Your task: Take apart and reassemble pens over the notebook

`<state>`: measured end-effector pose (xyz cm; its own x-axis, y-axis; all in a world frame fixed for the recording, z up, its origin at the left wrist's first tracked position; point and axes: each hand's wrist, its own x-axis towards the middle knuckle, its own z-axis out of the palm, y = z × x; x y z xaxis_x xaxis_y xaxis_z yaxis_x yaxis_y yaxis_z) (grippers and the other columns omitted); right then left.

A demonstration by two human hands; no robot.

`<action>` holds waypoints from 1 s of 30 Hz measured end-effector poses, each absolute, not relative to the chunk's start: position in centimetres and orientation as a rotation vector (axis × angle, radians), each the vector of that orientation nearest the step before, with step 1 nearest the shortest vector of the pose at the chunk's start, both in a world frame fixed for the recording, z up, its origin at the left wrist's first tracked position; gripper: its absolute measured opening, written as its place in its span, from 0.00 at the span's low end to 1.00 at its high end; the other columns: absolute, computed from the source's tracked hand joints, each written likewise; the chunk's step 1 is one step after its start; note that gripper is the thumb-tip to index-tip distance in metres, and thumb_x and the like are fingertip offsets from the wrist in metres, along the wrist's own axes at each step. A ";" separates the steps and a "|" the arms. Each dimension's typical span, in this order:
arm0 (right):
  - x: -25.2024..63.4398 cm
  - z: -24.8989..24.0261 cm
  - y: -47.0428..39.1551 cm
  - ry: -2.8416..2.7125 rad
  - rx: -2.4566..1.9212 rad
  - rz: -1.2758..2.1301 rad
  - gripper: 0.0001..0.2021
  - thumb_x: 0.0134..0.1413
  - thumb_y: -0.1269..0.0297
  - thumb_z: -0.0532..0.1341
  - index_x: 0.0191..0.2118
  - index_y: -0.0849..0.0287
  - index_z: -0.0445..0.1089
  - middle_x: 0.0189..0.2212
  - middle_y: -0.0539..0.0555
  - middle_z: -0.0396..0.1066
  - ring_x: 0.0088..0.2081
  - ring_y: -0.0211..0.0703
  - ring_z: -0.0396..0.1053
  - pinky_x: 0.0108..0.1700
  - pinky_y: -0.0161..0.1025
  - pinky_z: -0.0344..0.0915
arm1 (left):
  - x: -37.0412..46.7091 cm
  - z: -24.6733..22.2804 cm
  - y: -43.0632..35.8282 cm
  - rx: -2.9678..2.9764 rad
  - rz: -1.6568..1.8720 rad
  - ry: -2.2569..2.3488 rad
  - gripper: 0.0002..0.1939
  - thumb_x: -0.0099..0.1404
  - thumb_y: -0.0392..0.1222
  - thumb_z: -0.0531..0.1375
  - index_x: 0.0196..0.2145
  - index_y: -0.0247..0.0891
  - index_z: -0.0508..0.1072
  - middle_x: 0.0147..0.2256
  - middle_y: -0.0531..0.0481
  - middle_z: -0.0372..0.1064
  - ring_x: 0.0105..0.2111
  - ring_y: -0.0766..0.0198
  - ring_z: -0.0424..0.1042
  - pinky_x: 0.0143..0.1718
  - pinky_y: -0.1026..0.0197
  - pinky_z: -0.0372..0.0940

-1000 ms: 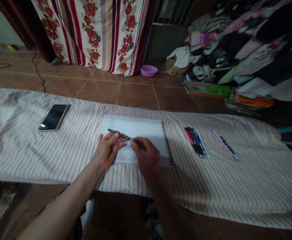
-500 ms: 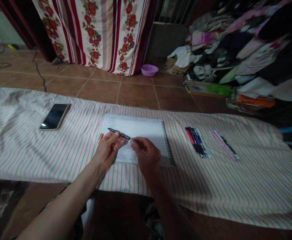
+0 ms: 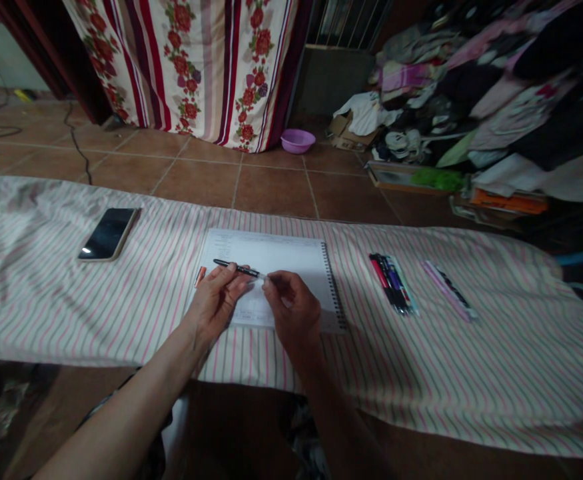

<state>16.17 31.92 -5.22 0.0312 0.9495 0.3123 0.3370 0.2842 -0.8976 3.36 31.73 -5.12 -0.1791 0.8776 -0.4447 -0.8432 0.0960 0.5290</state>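
Observation:
A black pen [image 3: 242, 269] lies slantwise above a spiral notebook [image 3: 291, 257], which is open at a page with some faint writing. My left hand [image 3: 217, 297] is closed around the pen's barrel, thumb on top. At the pen's right end, my right hand [image 3: 294, 307] pinches a small pale part with thumb and forefinger; what exactly that part is stays too small to tell. A small orange and black object [image 3: 200, 276] shows at the notebook's left edge, beside my left hand.
Several pens [image 3: 394, 285] lie side by side to the right of the notebook, with a pink and black pair [image 3: 450, 291] farther right. A phone [image 3: 108, 234] rests at the left. Striped cloth [image 3: 161, 293] covers the table. Beyond are a purple basin [image 3: 298, 141] and piled clothes.
My right fingers have shifted slightly right, and a little more of the pale part shows at the pen's end. My left hand has barely moved.

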 end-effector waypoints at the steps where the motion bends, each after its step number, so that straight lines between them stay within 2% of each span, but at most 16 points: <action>1: 16.2 -5.3 31.9 -1.516 -1.239 0.737 0.03 0.48 0.68 0.60 0.32 0.59 0.67 0.27 0.50 0.72 0.28 0.36 0.70 0.33 0.33 0.69 | 3.4 -5.1 31.7 0.057 1.531 0.844 0.09 0.60 0.26 0.54 0.24 0.28 0.70 0.25 0.44 0.73 0.24 0.66 0.74 0.24 0.71 0.70; 11: 16.0 -5.8 32.1 -1.521 -1.198 0.737 0.05 0.48 0.68 0.59 0.34 0.59 0.67 0.29 0.51 0.72 0.30 0.37 0.72 0.35 0.34 0.70 | 3.5 -5.2 31.7 0.084 1.527 0.847 0.10 0.61 0.26 0.54 0.24 0.28 0.71 0.26 0.44 0.73 0.24 0.68 0.74 0.24 0.71 0.70; 21: 16.3 -5.5 32.1 -1.613 -1.222 0.627 0.03 0.50 0.66 0.59 0.31 0.58 0.69 0.26 0.50 0.72 0.27 0.36 0.70 0.32 0.33 0.68 | 3.6 -4.9 31.6 0.104 1.511 0.862 0.10 0.61 0.26 0.53 0.24 0.29 0.69 0.27 0.44 0.73 0.25 0.68 0.74 0.23 0.73 0.69; 30: 16.5 -5.4 32.1 -1.584 -1.238 0.757 0.05 0.50 0.63 0.59 0.31 0.58 0.70 0.27 0.51 0.73 0.28 0.38 0.71 0.33 0.34 0.69 | 3.6 -5.2 31.7 0.074 1.570 0.842 0.08 0.58 0.24 0.56 0.24 0.29 0.70 0.26 0.47 0.72 0.27 0.69 0.73 0.30 0.70 0.71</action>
<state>16.46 32.05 -5.43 -0.0321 0.9521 0.3040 0.3613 0.2946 -0.8847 3.62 31.74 -5.17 -0.2085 0.8846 -0.4171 -0.8370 0.0592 0.5440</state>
